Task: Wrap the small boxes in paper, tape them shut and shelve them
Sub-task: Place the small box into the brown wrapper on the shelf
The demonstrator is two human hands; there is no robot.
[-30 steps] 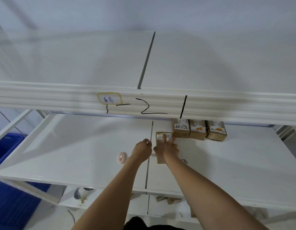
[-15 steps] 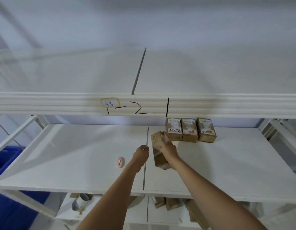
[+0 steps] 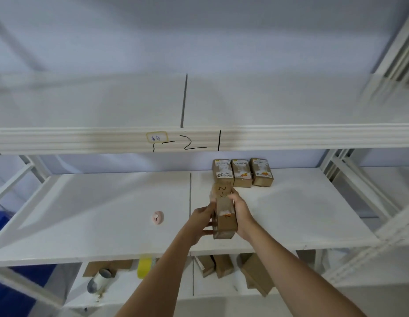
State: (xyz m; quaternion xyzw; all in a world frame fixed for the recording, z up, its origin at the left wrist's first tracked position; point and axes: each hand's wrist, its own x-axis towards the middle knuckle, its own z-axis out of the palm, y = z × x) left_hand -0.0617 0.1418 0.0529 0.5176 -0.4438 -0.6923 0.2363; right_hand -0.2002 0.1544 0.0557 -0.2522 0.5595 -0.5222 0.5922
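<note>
Both hands hold the wrapped box [image 3: 224, 213] above the shelf [image 3: 107, 213]. The left hand [image 3: 200, 221] and right hand [image 3: 241, 210] each curl their grip round one side of it. Three wrapped boxes [image 3: 242, 172] stand behind.

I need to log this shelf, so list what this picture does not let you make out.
- Head view: the held box has its left face hidden by the left hand and its right face by the right hand.
- Labels on the three shelved boxes: print too small.
- Lower shelf: its brown packages are partly hidden by the shelf board and both forearms.
</note>
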